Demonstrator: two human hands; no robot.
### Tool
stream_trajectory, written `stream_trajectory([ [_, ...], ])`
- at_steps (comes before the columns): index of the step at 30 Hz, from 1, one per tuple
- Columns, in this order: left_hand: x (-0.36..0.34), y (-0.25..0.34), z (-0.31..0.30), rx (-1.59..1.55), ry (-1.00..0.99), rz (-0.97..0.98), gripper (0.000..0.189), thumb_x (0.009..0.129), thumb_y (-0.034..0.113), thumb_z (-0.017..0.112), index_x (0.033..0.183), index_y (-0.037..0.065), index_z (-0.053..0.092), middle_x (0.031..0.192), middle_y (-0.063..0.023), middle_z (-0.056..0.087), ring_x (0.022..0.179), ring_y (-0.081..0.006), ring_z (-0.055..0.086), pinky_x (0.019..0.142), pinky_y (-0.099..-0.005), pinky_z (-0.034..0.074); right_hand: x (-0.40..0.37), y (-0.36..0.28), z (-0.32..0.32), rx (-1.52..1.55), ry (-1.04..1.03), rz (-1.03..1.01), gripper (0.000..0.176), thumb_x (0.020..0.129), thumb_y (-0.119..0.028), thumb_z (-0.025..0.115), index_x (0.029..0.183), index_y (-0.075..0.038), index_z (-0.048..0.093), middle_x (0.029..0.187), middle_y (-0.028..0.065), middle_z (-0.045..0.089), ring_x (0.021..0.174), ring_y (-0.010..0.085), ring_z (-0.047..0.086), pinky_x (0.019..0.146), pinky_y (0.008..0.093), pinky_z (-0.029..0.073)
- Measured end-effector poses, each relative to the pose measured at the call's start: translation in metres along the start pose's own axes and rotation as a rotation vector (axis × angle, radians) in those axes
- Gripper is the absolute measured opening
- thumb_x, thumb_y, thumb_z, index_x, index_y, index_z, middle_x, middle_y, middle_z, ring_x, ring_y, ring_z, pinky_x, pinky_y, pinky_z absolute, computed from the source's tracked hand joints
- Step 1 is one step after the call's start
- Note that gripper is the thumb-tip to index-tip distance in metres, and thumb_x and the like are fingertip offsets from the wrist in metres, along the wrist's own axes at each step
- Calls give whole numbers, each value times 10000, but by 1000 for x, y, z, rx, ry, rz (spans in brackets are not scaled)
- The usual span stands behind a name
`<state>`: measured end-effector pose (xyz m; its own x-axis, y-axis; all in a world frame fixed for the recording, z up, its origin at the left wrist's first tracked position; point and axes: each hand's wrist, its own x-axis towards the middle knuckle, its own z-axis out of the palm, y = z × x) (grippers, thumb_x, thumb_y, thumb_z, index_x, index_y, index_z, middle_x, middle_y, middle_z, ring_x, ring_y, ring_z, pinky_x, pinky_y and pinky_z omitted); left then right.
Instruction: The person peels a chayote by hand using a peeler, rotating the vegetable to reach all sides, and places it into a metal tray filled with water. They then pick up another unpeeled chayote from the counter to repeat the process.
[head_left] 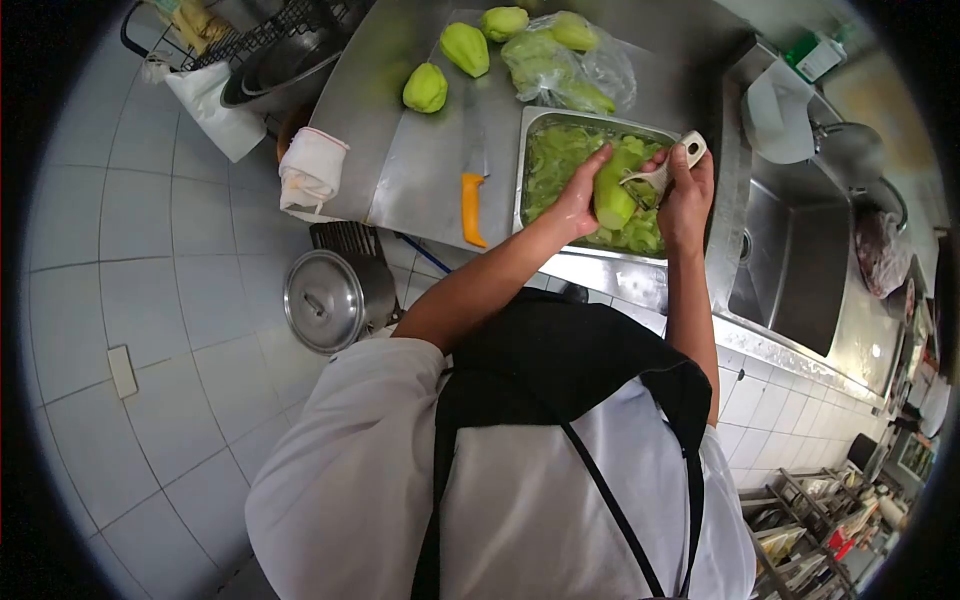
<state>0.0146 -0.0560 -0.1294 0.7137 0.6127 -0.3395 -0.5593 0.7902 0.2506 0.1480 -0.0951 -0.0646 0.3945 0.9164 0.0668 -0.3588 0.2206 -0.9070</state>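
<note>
Floor, far left: a lidded steel pot point(325, 298) stood on the white tiles below the worktop point(410, 170).
Worktop edge: a folded white cloth point(312, 170) hung over the near left corner.
Worktop, back: three whole green chayotes point(425, 88) lay loose, just beside a clear plastic bag point(565, 65) holding more.
Knife: an orange-handled knife point(472, 205) lay flat, just left of the tray.
Tray: a steel tray point(522, 160) sat on the worktop, filled with green peelings point(555, 160).
Left hand: the left hand point(575, 195) was clamped around a half-peeled chayote point(612, 195), held upright over the tray.
Right hand: the right hand point(685, 195) was closed on a white peeler point(665, 172), its blade against the chayote's upper side.
Far right: a steel sink point(790, 260) adjoined the worktop.
</note>
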Motion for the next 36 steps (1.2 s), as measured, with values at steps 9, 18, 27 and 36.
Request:
stream_trajectory([
  [9,5,7,-18,52,48,58,298,827,223,662,1073,92,558,995,-81,597,881,-259,611,836,-465,537,16,7,-5,-5,120,-2,191,997,-186,569,1052,-40,460,838,80,603,715,169,646,614,304,556],
  [18,4,7,-26,-51,126,-50,440,942,379,505,1236,53,541,1187,-163,615,1012,-349,632,892,-566,510,6,26,2,46,187,65,174,994,-176,571,1047,-42,474,832,81,605,699,185,650,612,312,554],
  [27,6,11,-26,-27,28,-78,474,952,411,489,1272,65,542,1214,-151,621,1085,-303,626,883,-526,524,5,25,4,14,155,36,197,993,-178,573,1062,-35,457,826,80,603,682,183,648,598,307,550],
  [36,3,13,-15,-11,-59,-124,577,938,468,506,1332,47,490,1252,-173,602,1121,-318,615,931,-532,512,1,9,13,40,155,70,169,996,-190,570,1042,-53,483,827,66,592,702,170,624,624,308,547],
])
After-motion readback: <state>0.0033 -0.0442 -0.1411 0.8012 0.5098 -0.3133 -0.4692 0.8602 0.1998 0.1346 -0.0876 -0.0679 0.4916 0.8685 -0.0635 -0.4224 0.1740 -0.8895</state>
